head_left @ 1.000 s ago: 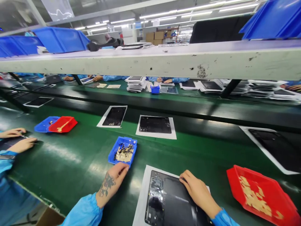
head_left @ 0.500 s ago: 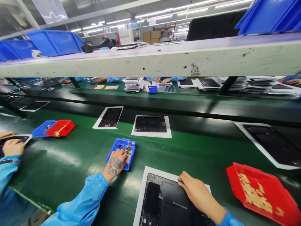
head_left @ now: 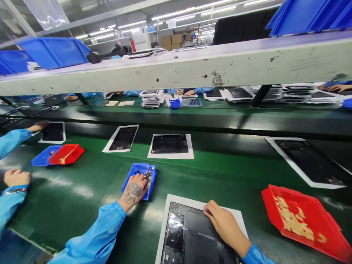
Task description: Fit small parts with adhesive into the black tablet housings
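Observation:
My left hand [head_left: 133,191], its back tattooed, reaches into a small blue tray [head_left: 124,186] of small metal and pale parts. Its fingers curl down among them, and the fingertips are hidden. Close to me lies a black tablet-like panel [head_left: 196,227] with internal parts showing, on a white sheet [head_left: 233,214]. My right hand [head_left: 224,223] grips this panel at its far edge, fingers bent over the rim and thumb side turned left. The near end of the panel runs out of view.
A red tray [head_left: 324,216] with pale pieces stands at right. Further panels [head_left: 169,144] on white sheets lie beyond. At left are a red tray [head_left: 72,154], a blue tray [head_left: 41,157] and a co-worker's hands [head_left: 17,178]. A white shelf beam [head_left: 176,69] crosses above.
The co-worker's far hand has moved away from the near side to a panel at the back left. My hands stay at the tray and the panel. The view has shifted slightly.

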`<state>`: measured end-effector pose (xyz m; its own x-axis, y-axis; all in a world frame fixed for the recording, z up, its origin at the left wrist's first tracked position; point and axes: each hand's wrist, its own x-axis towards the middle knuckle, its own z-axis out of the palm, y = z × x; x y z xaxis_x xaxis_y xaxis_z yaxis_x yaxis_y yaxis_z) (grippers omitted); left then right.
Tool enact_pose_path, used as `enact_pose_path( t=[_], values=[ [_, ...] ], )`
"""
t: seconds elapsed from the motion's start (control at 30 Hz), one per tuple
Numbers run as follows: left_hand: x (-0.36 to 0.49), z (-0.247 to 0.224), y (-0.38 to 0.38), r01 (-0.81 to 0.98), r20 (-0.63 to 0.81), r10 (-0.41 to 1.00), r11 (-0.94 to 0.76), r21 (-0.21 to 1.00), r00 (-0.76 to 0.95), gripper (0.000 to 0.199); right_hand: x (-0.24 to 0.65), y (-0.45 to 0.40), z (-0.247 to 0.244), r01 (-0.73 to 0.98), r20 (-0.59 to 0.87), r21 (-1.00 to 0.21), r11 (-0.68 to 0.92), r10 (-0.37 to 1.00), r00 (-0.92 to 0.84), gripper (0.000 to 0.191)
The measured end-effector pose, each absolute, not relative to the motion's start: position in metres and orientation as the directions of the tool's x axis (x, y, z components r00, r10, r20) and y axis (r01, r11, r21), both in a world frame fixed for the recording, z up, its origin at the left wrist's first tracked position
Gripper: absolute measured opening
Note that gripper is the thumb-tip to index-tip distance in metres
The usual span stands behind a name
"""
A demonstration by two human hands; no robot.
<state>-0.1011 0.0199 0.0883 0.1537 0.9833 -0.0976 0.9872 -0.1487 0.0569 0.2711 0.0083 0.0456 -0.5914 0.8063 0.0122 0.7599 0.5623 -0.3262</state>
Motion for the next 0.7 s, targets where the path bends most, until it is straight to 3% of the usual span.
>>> enact_pose_path(
  t=[0.23, 0.7],
  values=[
    [-0.114, 0.083, 0.023, 0.987, -0.083, 0.993, -0.076, 0.141, 0.088, 0.019, 0.271, 0.008, 0.045, 0.759, 0.026, -0.365, 0.539, 0.821, -0.571, 0.023],
    [-0.103, 0.086, 0.025, 0.987, -0.137, 0.986, -0.071, 0.144, 0.091, 0.01, 0.271, 0.006, 0.046, 0.772, 0.005, -0.402, 0.493, 0.844, -0.536, 0.015]
  ],
)
